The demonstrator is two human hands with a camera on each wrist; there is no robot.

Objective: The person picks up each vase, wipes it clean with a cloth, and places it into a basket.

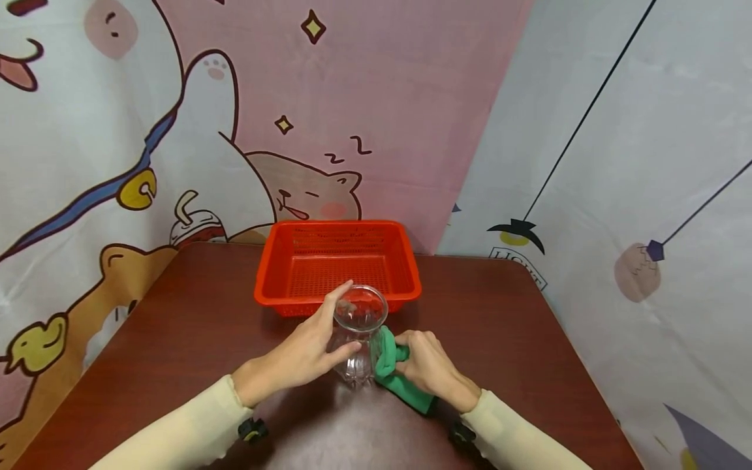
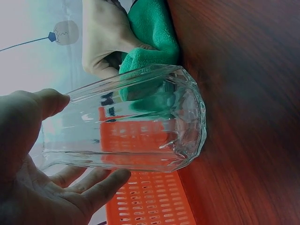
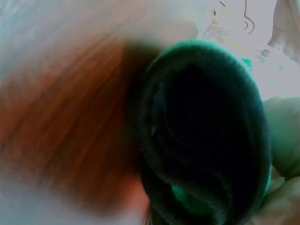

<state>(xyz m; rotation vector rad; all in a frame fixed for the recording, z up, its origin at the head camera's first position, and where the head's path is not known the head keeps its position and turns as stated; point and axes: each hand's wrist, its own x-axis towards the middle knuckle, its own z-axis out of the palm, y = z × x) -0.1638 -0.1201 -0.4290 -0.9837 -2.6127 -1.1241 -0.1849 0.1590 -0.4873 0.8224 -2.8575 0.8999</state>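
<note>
A clear glass vase with a wide round mouth and ribbed sides is in front of the basket, mouth up. My left hand holds it from the left, thumb on the near side and fingers around the far side. Whether its base touches the table, I cannot tell. My right hand grips a bunched green cloth and presses it against the vase's right side. Through the glass in the left wrist view, part of the cloth shows. A dark fold of the cloth fills much of the right wrist view.
A red plastic basket with perforated sides stands at the back of the dark wooden table, just beyond the vase. Cartoon-printed curtains hang behind the table and along both its sides.
</note>
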